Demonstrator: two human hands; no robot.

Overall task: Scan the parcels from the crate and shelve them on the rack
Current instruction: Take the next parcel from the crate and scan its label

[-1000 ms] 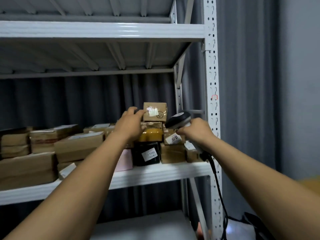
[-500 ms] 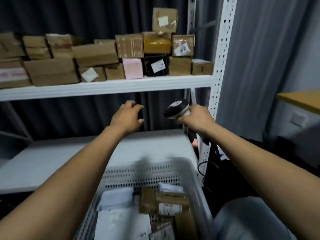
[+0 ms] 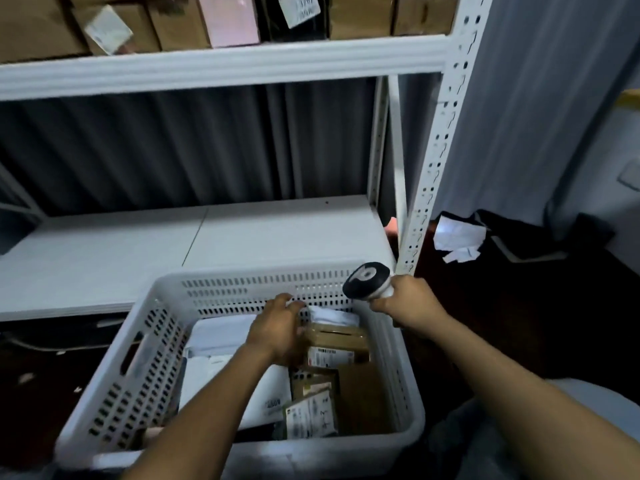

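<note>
A white slotted crate [image 3: 162,344] stands low in front of me and holds several parcels. My left hand [image 3: 277,327] is down inside it, fingers spread over a brown cardboard parcel [image 3: 337,336] near the far wall; I cannot tell whether it grips it. A white soft mailer [image 3: 221,337] lies to the left of that hand, and labelled boxes [image 3: 311,415] lie nearer to me. My right hand [image 3: 407,301] hovers over the crate's far right corner, closed around a black-and-white barcode scanner [image 3: 367,280]. The white rack [image 3: 221,65] rises behind, with several shelved boxes [image 3: 180,26] on its upper shelf.
The rack's lower shelf [image 3: 194,244] is a bare white surface just behind the crate. A perforated upright post [image 3: 436,143] stands right of the scanner. Crumpled white paper [image 3: 457,237] and dark items lie on the floor at right. Dark curtains hang behind.
My view has dropped from the upper shelf to the crate. My left hand left the shelved parcel and moved down into the crate. My right hand came down with the scanner.
</note>
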